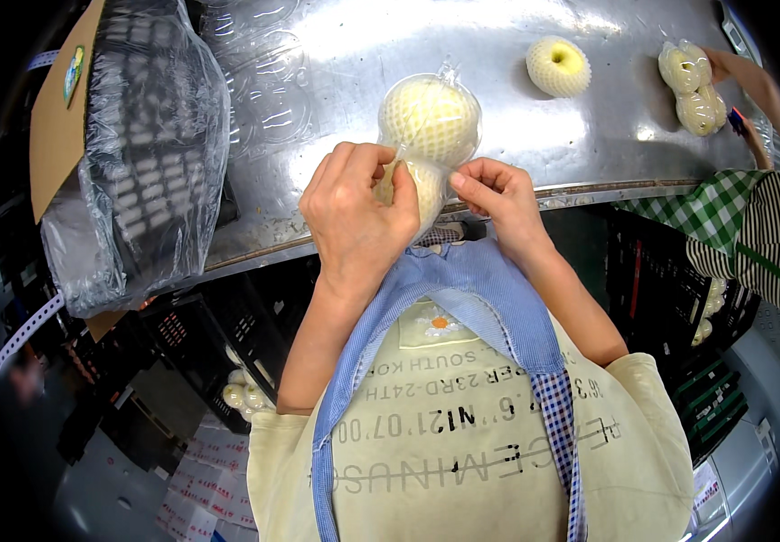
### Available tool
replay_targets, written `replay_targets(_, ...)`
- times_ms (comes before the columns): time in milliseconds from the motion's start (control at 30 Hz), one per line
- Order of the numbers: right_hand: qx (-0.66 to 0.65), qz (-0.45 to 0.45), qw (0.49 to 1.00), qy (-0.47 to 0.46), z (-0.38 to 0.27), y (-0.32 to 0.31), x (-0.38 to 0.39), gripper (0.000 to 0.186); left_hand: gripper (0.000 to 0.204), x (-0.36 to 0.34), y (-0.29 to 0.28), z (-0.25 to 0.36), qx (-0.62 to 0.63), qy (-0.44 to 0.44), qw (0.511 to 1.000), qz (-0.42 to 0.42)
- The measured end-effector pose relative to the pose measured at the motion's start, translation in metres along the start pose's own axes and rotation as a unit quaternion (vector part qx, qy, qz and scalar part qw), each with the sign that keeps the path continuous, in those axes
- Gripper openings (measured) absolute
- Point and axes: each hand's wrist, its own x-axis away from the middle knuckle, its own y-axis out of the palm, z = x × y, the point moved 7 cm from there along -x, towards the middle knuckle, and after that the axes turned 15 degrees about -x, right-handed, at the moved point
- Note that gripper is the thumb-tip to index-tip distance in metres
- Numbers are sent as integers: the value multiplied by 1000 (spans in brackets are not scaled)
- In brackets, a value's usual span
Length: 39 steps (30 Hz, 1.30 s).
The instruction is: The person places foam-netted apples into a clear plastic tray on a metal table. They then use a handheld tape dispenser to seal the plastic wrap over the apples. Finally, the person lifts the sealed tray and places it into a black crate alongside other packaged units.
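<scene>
A clear plastic clamshell [444,83] with two round lobes rests at the metal table's near edge. Its far lobe holds a pale yellow fruit in a foam net [428,117]; a second netted fruit [428,187] sits in the near lobe, partly covered by my fingers. My left hand [363,203] is closed on the clamshell's left rim near the narrow waist, thumb and fingers pinching. Across from it, my right hand [498,199] pinches the right rim between thumb and forefinger.
One loose netted fruit [557,66] lies farther right on the metal table [336,99]. Clear plastic trays [268,90] lie at the left, beside a plastic-lined carton [159,154]. At the far right a co-worker's hand [724,65] is at another filled clamshell [693,88]. Black crates [209,325] stand below.
</scene>
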Motion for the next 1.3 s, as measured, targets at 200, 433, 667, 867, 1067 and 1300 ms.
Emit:
replay_targets(200, 12, 12, 1000, 9, 1, -1, -3, 20, 10, 0, 0, 0, -2, -1, 1000, -1)
replay_targets(433, 16, -15, 999, 42, 3, -6, -9, 27, 10, 0, 0, 1, -5, 9, 1000, 5)
replay_targets(667, -2, -13, 999, 46, 5, -6, -9, 19, 12, 1, -1, 3, -14, 20, 1000, 7)
replay_targets(867, -44, -41, 996, 68, 5, -6, -7, 19, 12, 2, 0, 6, -20, 31, 999, 9)
replay_targets(1067, -60, -76, 992, 76, 7, -6, -8, 19, 10, 2, 0, 7, -7, 22, 1000, 6)
replay_targets(1300, -47, -69, 996, 37, 5, 0, -6, 19, 11, 0, 1, 6, -27, 42, 999, 2)
